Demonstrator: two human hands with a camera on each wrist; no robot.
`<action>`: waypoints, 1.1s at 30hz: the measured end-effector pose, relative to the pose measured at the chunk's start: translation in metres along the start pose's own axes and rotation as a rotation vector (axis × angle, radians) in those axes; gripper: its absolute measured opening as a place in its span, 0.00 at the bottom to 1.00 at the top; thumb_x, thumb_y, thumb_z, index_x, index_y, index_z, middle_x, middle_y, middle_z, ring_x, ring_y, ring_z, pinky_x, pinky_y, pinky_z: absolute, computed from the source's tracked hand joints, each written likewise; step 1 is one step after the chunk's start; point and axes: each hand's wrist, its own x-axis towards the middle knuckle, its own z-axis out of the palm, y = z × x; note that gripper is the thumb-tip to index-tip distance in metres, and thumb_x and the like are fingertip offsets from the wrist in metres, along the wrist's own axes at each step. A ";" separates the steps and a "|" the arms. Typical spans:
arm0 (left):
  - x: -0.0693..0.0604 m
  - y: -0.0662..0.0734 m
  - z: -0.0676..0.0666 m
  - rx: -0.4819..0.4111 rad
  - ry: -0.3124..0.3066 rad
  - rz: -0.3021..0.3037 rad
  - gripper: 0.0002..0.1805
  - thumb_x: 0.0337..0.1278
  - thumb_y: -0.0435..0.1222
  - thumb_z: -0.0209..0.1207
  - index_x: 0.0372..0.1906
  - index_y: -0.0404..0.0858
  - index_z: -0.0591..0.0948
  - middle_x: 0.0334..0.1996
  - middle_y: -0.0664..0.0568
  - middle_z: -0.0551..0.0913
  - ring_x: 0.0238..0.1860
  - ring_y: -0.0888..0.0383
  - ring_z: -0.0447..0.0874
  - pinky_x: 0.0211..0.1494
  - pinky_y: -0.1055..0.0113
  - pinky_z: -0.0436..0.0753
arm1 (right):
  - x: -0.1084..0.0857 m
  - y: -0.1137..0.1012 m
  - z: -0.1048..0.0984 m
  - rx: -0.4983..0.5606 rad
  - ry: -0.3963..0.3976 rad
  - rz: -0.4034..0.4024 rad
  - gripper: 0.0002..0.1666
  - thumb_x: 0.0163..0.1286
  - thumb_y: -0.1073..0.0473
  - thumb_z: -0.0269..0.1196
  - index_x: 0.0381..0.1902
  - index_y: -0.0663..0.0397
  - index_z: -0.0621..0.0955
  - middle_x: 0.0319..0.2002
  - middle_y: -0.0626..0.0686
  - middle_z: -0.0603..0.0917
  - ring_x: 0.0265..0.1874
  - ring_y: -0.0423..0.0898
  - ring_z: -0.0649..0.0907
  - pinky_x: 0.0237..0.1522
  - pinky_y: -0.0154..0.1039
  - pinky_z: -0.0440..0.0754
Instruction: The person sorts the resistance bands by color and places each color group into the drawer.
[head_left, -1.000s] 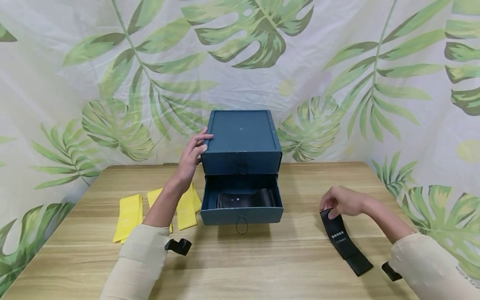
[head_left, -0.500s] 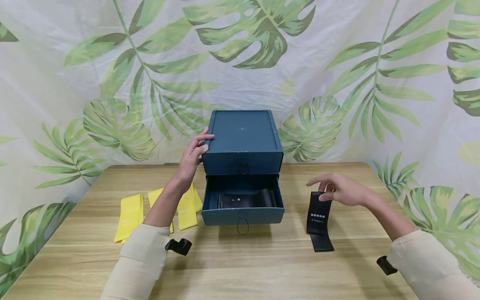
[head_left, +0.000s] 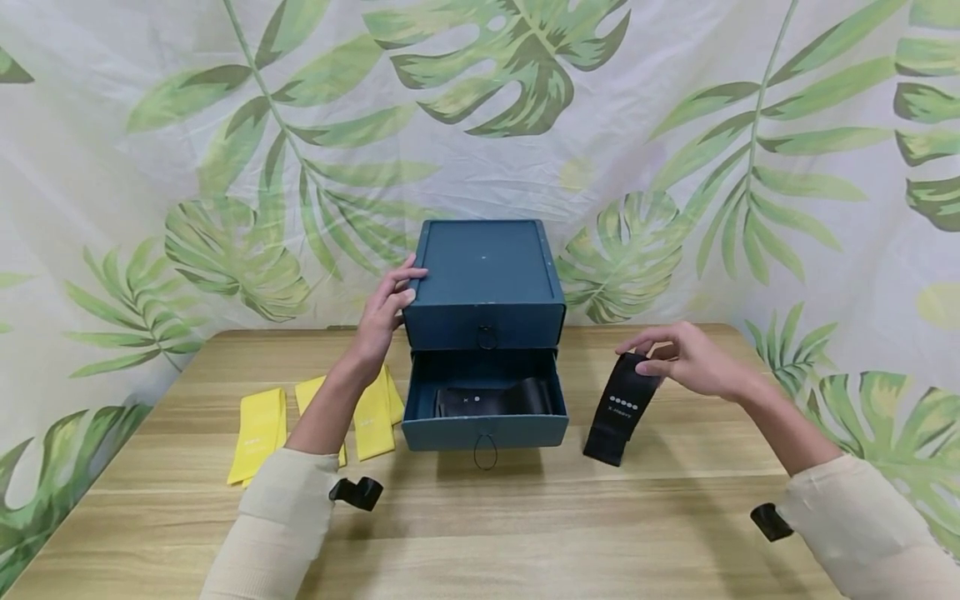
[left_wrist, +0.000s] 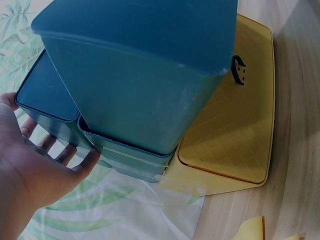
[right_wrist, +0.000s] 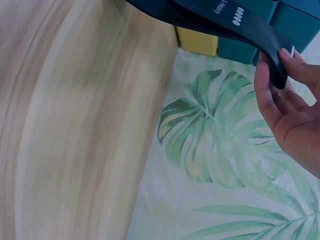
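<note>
A dark blue two-drawer box stands at the table's middle, its lower drawer pulled out with a black band lying inside. My left hand rests against the box's upper left side, fingers spread; the left wrist view shows this hand touching the blue casing. To the right of the box, my right hand pinches the top end of another black band, which hangs over the table. In the right wrist view, thumb and fingers of the hand grip the band.
Several yellow bands lie on the wooden table left of the box, partly behind my left forearm. A black strap is by the left sleeve, another by the right. A leaf-print cloth hangs behind.
My right hand has lifted the black band off the table and moved it up and left, closer to the box. My left hand has stayed on the box's side.
</note>
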 end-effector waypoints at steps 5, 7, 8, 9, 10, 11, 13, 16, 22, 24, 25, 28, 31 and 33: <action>0.000 0.000 -0.001 0.005 0.004 -0.006 0.27 0.78 0.40 0.42 0.73 0.31 0.67 0.84 0.55 0.51 0.80 0.44 0.49 0.74 0.31 0.53 | 0.002 -0.009 -0.002 0.004 0.010 0.025 0.18 0.68 0.73 0.67 0.56 0.68 0.84 0.43 0.59 0.82 0.44 0.53 0.86 0.38 0.38 0.84; -0.001 0.000 -0.001 0.004 0.004 -0.007 0.27 0.78 0.41 0.42 0.73 0.31 0.68 0.84 0.55 0.51 0.80 0.44 0.50 0.74 0.31 0.53 | 0.003 -0.012 -0.001 0.001 0.011 0.032 0.20 0.67 0.73 0.68 0.57 0.68 0.83 0.44 0.59 0.82 0.45 0.54 0.86 0.39 0.38 0.84; -0.001 0.000 -0.001 0.003 0.002 -0.007 0.27 0.79 0.41 0.42 0.73 0.31 0.68 0.84 0.55 0.51 0.80 0.44 0.49 0.74 0.31 0.53 | 0.003 -0.013 -0.001 -0.001 0.009 0.034 0.22 0.66 0.73 0.69 0.58 0.68 0.83 0.44 0.59 0.81 0.46 0.55 0.85 0.40 0.38 0.84; -0.001 0.000 -0.001 0.002 0.001 -0.006 0.27 0.79 0.40 0.42 0.73 0.31 0.68 0.84 0.55 0.51 0.80 0.44 0.49 0.74 0.31 0.53 | 0.003 -0.014 -0.001 -0.010 0.008 0.035 0.23 0.66 0.73 0.69 0.59 0.68 0.83 0.44 0.59 0.81 0.46 0.55 0.85 0.41 0.38 0.83; -0.001 0.000 0.000 0.001 -0.001 -0.006 0.27 0.79 0.40 0.42 0.73 0.31 0.67 0.84 0.55 0.51 0.80 0.44 0.49 0.74 0.31 0.52 | 0.004 -0.015 -0.001 -0.026 0.007 0.035 0.23 0.65 0.72 0.69 0.59 0.68 0.83 0.45 0.59 0.82 0.47 0.55 0.85 0.43 0.38 0.83; -0.001 0.000 0.000 0.001 -0.001 -0.006 0.27 0.78 0.40 0.42 0.73 0.30 0.67 0.84 0.54 0.51 0.80 0.44 0.50 0.74 0.31 0.52 | 0.004 -0.016 0.000 -0.043 0.004 0.033 0.23 0.66 0.72 0.70 0.59 0.68 0.83 0.47 0.59 0.83 0.48 0.54 0.85 0.44 0.38 0.83; -0.001 0.000 0.000 -0.001 -0.003 -0.005 0.27 0.78 0.40 0.42 0.72 0.30 0.67 0.84 0.53 0.50 0.80 0.44 0.50 0.74 0.31 0.52 | 0.004 -0.018 0.000 -0.076 0.009 0.029 0.20 0.66 0.71 0.70 0.56 0.68 0.84 0.48 0.59 0.86 0.48 0.53 0.86 0.46 0.38 0.83; -0.002 -0.001 0.000 -0.002 -0.003 -0.004 0.26 0.79 0.40 0.42 0.72 0.30 0.67 0.84 0.50 0.50 0.79 0.43 0.50 0.74 0.31 0.52 | 0.004 -0.020 0.001 -0.105 0.024 0.043 0.14 0.66 0.70 0.70 0.49 0.68 0.87 0.44 0.57 0.89 0.45 0.49 0.88 0.45 0.36 0.82; -0.002 -0.001 0.000 0.000 -0.006 0.006 0.26 0.79 0.38 0.40 0.73 0.29 0.66 0.84 0.51 0.49 0.80 0.43 0.49 0.74 0.29 0.52 | 0.006 -0.024 0.004 -0.126 0.046 0.040 0.06 0.64 0.71 0.72 0.38 0.64 0.85 0.34 0.50 0.87 0.34 0.39 0.83 0.38 0.34 0.79; -0.002 -0.001 0.000 0.001 -0.006 0.008 0.25 0.80 0.37 0.40 0.72 0.29 0.67 0.84 0.52 0.50 0.80 0.43 0.49 0.73 0.29 0.52 | 0.007 -0.025 0.005 -0.101 0.045 0.037 0.07 0.64 0.72 0.71 0.37 0.63 0.83 0.34 0.51 0.86 0.34 0.39 0.84 0.37 0.35 0.80; -0.002 -0.001 0.000 0.003 -0.005 0.008 0.25 0.80 0.37 0.40 0.72 0.29 0.67 0.84 0.52 0.50 0.80 0.43 0.50 0.73 0.29 0.52 | 0.007 -0.025 0.005 -0.088 0.048 0.036 0.07 0.64 0.73 0.70 0.37 0.64 0.82 0.35 0.52 0.85 0.34 0.39 0.84 0.37 0.35 0.81; -0.001 0.000 0.000 0.003 -0.003 0.009 0.25 0.79 0.37 0.40 0.72 0.29 0.67 0.84 0.51 0.50 0.80 0.43 0.50 0.73 0.29 0.53 | 0.009 -0.027 0.005 -0.062 0.057 0.032 0.08 0.64 0.75 0.69 0.37 0.65 0.80 0.36 0.54 0.84 0.35 0.39 0.85 0.37 0.35 0.81; -0.001 0.000 0.000 0.002 -0.001 0.010 0.25 0.79 0.38 0.41 0.72 0.28 0.67 0.84 0.52 0.50 0.80 0.43 0.50 0.74 0.29 0.52 | 0.010 -0.031 0.004 -0.061 0.075 0.040 0.10 0.65 0.74 0.69 0.40 0.66 0.79 0.38 0.56 0.86 0.34 0.41 0.85 0.36 0.35 0.79; 0.000 0.000 0.000 0.005 0.001 0.009 0.25 0.79 0.38 0.41 0.72 0.29 0.67 0.84 0.52 0.50 0.79 0.43 0.50 0.74 0.29 0.53 | 0.010 -0.033 0.003 -0.045 0.084 0.054 0.14 0.66 0.72 0.70 0.47 0.66 0.77 0.41 0.59 0.87 0.35 0.42 0.85 0.36 0.36 0.79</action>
